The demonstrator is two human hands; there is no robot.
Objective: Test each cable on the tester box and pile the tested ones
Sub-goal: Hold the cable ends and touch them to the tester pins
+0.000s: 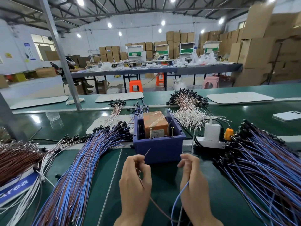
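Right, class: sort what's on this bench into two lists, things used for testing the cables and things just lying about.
In use:
left hand, pinching the brown wire
right hand, pinching the blue wire
blue tester box
left cable pile
right cable pile

Lying about:
white phone
clear plastic bottle
white tray

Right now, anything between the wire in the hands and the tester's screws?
Nothing visible. The screws stand bare at the box rim, just past the wire held in the left hand and right hand. A white cable hangs by the right hand, right of the box.
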